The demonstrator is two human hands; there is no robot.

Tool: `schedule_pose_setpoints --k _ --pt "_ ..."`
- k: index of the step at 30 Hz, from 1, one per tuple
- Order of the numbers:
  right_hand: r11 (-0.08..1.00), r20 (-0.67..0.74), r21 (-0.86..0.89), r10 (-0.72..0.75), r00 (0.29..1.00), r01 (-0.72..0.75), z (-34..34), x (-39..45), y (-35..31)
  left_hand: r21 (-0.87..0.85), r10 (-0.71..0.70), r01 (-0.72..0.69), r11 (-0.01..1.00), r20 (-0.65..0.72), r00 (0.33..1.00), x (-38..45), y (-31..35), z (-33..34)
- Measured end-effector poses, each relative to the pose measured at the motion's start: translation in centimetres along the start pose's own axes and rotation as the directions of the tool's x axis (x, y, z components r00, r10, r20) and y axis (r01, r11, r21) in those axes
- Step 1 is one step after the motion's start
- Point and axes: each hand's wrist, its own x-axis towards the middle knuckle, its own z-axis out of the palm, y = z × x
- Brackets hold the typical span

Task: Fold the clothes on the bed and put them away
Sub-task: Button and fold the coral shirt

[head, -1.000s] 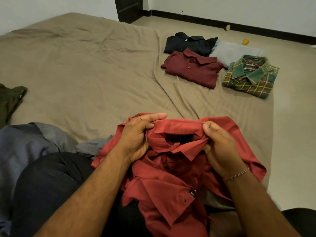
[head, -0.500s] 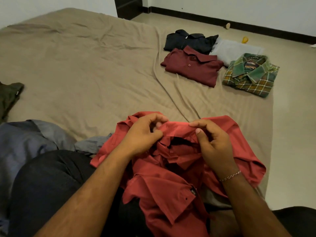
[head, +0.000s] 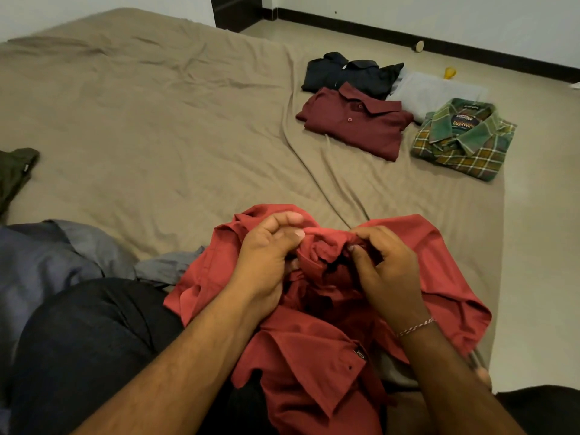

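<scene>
A crumpled red shirt [head: 317, 365] lies bunched on my lap and the near edge of the bed [head: 141, 127]. My left hand [head: 266, 255] pinches the bunched fabric near the shirt's collar from the left. My right hand [head: 383, 265], with a bracelet on the wrist, grips the same bunched part from the right. The two hands are close together, almost touching. A button and a small black tag show on the shirt's lower part.
Folded clothes sit at the bed's far right: a dark shirt [head: 348, 72], a maroon polo [head: 354, 120], a grey garment [head: 433, 91], a green plaid shirt [head: 464, 138]. Unfolded grey-blue cloth [head: 47, 265] lies at my left, a dark green garment [head: 14, 174] at the left edge.
My two hands have drawn closer together, gathering the shirt's collar area into a tighter bunch. The collar opening seen earlier is now closed up.
</scene>
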Motion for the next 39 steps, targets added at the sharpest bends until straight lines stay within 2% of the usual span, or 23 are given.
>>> schedule_pose_setpoints --k 3,5,7,9,12,14,16,17,19,21,23,27,29,30,31,32,33,34,35,36,37,38,39 --pt "0.999 -0.026 0.005 0.048 0.998 -0.048 -0.3 0.3 0.4 -0.259 0.01 0.016 0.966 0.096 0.995 0.2 0.7 0.2" --pt "0.997 -0.057 0.016 0.071 0.996 -0.07 -0.4 0.4 0.4 -0.302 0.027 0.01 0.953 0.12 0.992 0.4 0.9 0.0" --pt "0.995 -0.093 0.028 0.095 0.991 -0.093 -0.4 0.3 0.5 -0.174 0.042 -0.019 0.985 0.129 0.991 0.6 1.0 -0.3" --pt "0.987 -0.105 0.073 0.153 0.983 -0.145 -0.4 0.2 0.7 0.089 0.062 -0.074 0.993 0.127 0.99 0.6 1.0 -0.5" --pt "0.97 -0.104 0.127 0.221 0.97 -0.208 -0.4 0.1 1.1 0.471 0.096 -0.123 0.874 0.082 0.992 0.6 0.3 -0.7" --pt "0.966 -0.122 0.135 0.236 0.964 -0.219 -0.5 0.2 1.0 0.564 0.097 -0.102 0.819 0.039 0.995 0.4 -0.2 -0.9" --pt "0.964 -0.142 0.136 0.245 0.959 -0.226 -0.7 0.3 0.9 0.503 0.085 -0.072 0.861 -0.003 0.996 0.2 -0.3 -1.0" --pt "0.965 -0.153 0.13 0.245 0.957 -0.227 -0.9 0.3 0.9 0.416 0.068 -0.056 0.907 -0.014 0.998 0.1 0.0 -0.8" --pt "0.965 -0.164 0.119 0.251 0.954 -0.234 -1.0 0.3 1.1 0.129 0.007 -0.006 0.992 -0.005 1.0 0.1 0.6 -0.4" --pt "0.961 -0.162 0.128 0.263 0.951 -0.244 -1.0 0.3 1.3 -0.152 -0.012 0.02 0.988 0.049 0.999 0.2 1.0 -0.3" --pt "0.955 -0.148 0.149 0.276 0.949 -0.255 -1.0 0.3 1.3 -0.292 0.026 0.001 0.956 0.087 0.996 0.4 1.2 -0.4" --pt "0.912 -0.112 0.251 0.359 0.927 -0.324 -0.7 0.1 1.3 -0.334 0.096 -0.046 0.941 0.133 0.987 0.7 1.3 -0.6" --pt "0.89 -0.105 0.29 0.396 0.912 -0.353 -0.7 0.0 1.5 -0.205 0.153 -0.121 0.971 0.147 0.977 1.0 1.2 -1.0" --pt "0.89 -0.107 0.288 0.397 0.911 -0.354 -0.7 0.0 1.5 -0.05 0.212 -0.207 0.977 0.15 0.966 1.3 1.1 -1.2" --pt "0.896 -0.105 0.283 0.384 0.917 -0.343 -0.8 -0.1 1.4 0.169 0.29 -0.317 0.933 0.167 0.942 1.5 1.1 -1.5" --pt "0.903 -0.099 0.28 0.364 0.926 -0.326 -0.9 -0.1 1.2 0.415 0.363 -0.417 0.809 0.206 0.909 1.7 1.1 -1.8" --pt "0.909 -0.092 0.282 0.344 0.935 -0.306 -1.0 -0.2 1.0 0.634 0.435 -0.479 0.607 0.239 0.868 1.7 1.2 -1.9" --pt "0.913 -0.089 0.282 0.33 0.94 -0.294 -0.9 -0.1 0.8 0.769 0.544 -0.514 0.38 0.263 0.797 1.4 1.4 -2.1" --pt "0.916 -0.091 0.28 0.323 0.942 -0.287 -0.9 -0.1 0.6 0.805 0.652 -0.56 0.197 0.319 0.688 0.9 1.6 -2.0" --pt "0.915 -0.092 0.285 0.323 0.942 -0.286 -0.9 0.1 0.1 0.763 0.709 -0.642 0.069 0.415 0.57 0.0 2.1 -1.5" --pt "0.91 -0.088 0.297 0.327 0.941 -0.288 -1.0 0.2 -0.4 0.671 0.707 -0.742 0.002 0.524 0.475 -1.0 2.3 -0.7" --pt "0.895 -0.074 0.336 0.337 0.938 -0.295 -1.1 0.4 -1.2 0.576 0.656 -0.817 -0.006 0.619 0.432 -1.9 2.4 -0.1" --pt "0.863 -0.047 0.403 0.352 0.935 -0.305 -1.3 0.5 -2.0 0.542 0.58 -0.84 0.016 0.679 0.449 -2.5 2.2 0.5"
